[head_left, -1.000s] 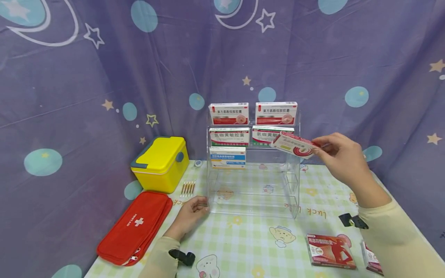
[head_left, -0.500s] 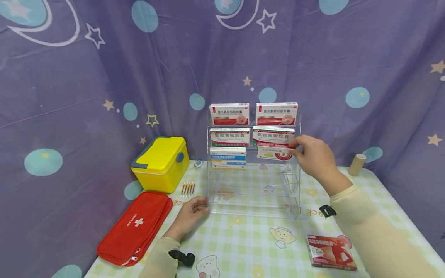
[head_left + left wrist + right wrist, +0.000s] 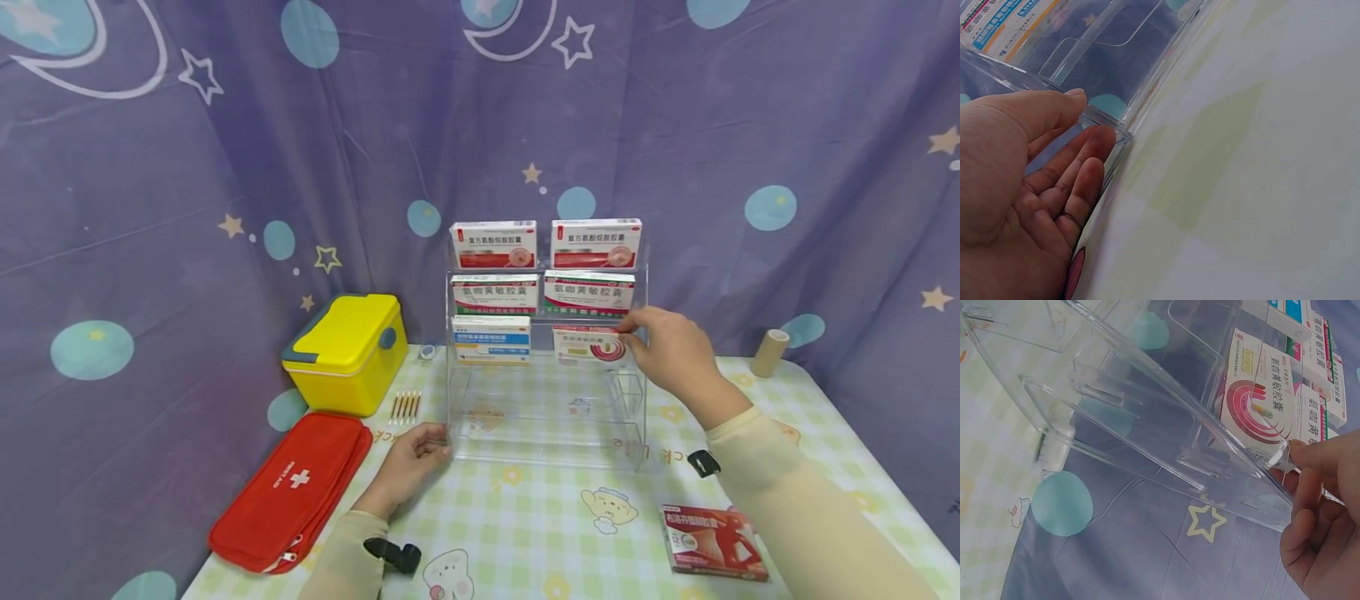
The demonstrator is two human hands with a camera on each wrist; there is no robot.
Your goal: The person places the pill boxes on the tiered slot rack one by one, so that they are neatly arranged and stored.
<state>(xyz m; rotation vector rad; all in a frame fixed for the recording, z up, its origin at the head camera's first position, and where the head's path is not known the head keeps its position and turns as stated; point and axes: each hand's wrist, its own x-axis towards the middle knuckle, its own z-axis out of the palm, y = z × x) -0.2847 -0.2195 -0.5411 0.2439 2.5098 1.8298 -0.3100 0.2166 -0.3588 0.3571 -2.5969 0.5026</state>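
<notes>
A clear acrylic display rack (image 3: 547,454) stands on the table with medicine boxes on its tiers. My right hand (image 3: 675,350) pinches the right end of a white medicine box with red arcs (image 3: 588,343), which sits upright on the third tier, right side. In the right wrist view, my thumb and fingertips are at the corner of that medicine box (image 3: 1257,400), by the rack's side panel. My left hand (image 3: 412,462) holds the rack's lower left front corner between thumb and fingers. Left of the white box stands a blue-and-white medicine box (image 3: 492,340).
Red-and-white boxes (image 3: 495,246) fill the top tier and green-edged boxes (image 3: 495,295) the second. Left are a yellow case (image 3: 348,350), a red first-aid pouch (image 3: 292,492) and several small brown sticks (image 3: 406,408). A red box (image 3: 712,542) lies front right; a beige roll (image 3: 770,353) stands behind.
My right hand has carried the white medicine box leftward and down onto the third tier, where it now stands level. The left hand stays at the rack corner.
</notes>
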